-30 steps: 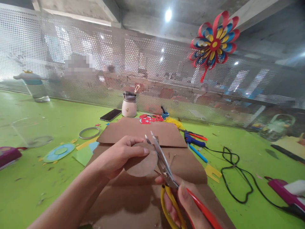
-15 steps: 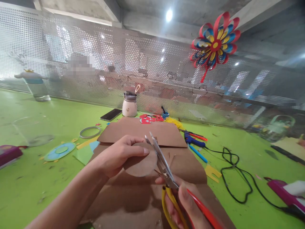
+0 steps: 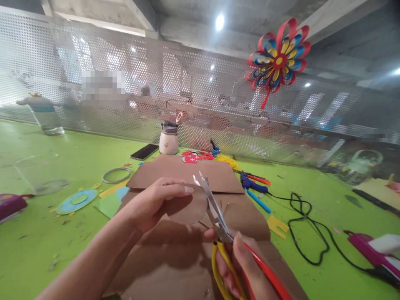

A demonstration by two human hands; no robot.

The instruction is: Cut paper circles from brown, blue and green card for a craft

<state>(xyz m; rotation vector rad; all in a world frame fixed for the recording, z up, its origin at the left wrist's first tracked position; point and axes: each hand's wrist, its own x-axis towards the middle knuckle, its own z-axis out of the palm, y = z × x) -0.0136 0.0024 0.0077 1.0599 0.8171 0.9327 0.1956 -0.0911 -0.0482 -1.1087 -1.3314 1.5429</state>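
Note:
My left hand [image 3: 159,204] pinches a rounded piece of brown cardboard [image 3: 189,208] between its thumb, on top, and fingers partly hidden beneath. My right hand [image 3: 246,266] is wrapped round a pair of scissors [image 3: 215,210] with yellow and red handles. The steel blades point up and away, slightly parted, at the right edge of the rounded piece. Whether they touch the card there I cannot tell. Below both hands lies a large creased brown cardboard sheet [image 3: 175,262], with small thin scraps on it near the blades.
On the green table [image 3: 37,246] are a blue glue gun [image 3: 253,182] with a looping black cord, a phone [image 3: 144,151], a pinkish bottle [image 3: 168,139], a clear cup [image 3: 40,175], a silver ring [image 3: 116,175] and a light-blue paper ring [image 3: 76,201]. A perforated screen [image 3: 200,100] stands behind.
The rounded cardboard has tilted and turned in my left hand, its thumb now slightly higher and further left. The scissors stay at its right edge, blades still parted. The view has shifted slightly.

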